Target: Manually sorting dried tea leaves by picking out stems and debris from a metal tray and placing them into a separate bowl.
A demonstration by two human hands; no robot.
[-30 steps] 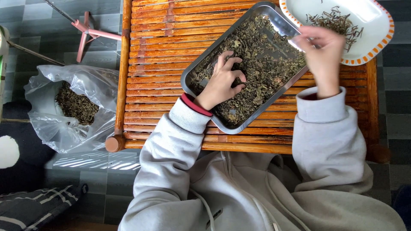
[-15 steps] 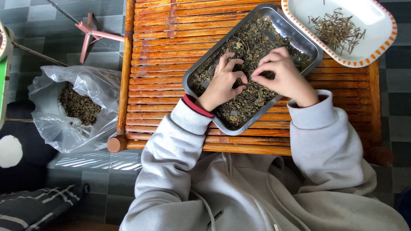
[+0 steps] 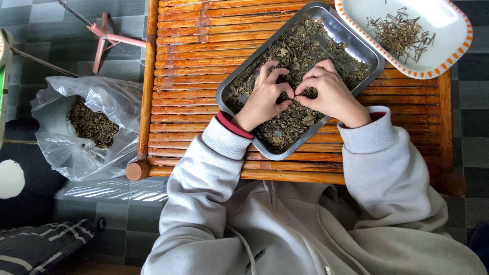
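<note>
Both hands, left hand [image 3: 265, 99] and right hand [image 3: 331, 94], pinch among dried leaves in the rectangular steel tray [image 3: 244, 84]; few stems lie in the orange-rimmed white dish [image 3: 458, 56] beyond the right hand (most leaves look unsorted).

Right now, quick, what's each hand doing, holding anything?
Left hand: fingers curled, pinching at the leaves in the tray; grip cannot be told.
Right hand: same, fingertips in the leaves; cannot tell.

Grey-green tiled floor [image 3: 46, 56] under soft daylight, slatted wooden tabletop [image 3: 198, 46] in warm orange-brown, pink metal stand [image 3: 109, 38] at the far left, clear plastic bag [image 3: 86, 127] slumped beside it, striped dark cushion [image 3: 41, 247] at the bottom corner
</note>
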